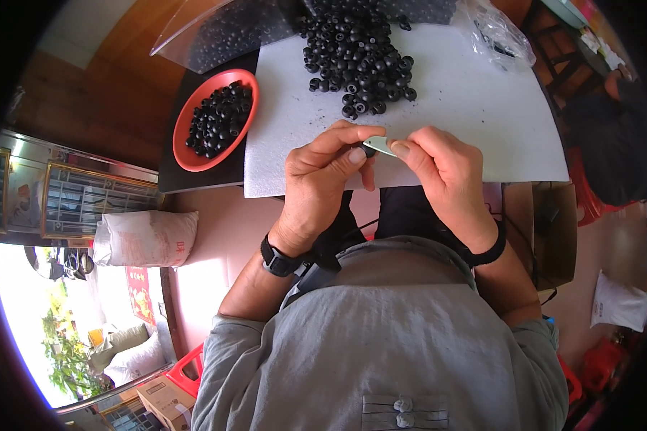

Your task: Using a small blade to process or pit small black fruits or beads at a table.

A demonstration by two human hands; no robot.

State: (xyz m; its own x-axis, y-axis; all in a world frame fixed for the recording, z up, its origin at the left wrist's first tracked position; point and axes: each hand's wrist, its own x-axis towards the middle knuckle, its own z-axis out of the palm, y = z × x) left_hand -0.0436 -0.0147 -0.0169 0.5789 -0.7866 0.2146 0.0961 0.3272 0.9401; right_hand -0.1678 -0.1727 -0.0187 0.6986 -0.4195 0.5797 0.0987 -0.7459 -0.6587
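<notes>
Grey shirt (381, 345) nearest; pale tool (378, 145) between hands (316, 179) (453, 172).

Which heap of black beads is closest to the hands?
The big loose heap on the white sheet, just beyond the left hand; the smaller heap sits in the red bowl, farther left.
</notes>
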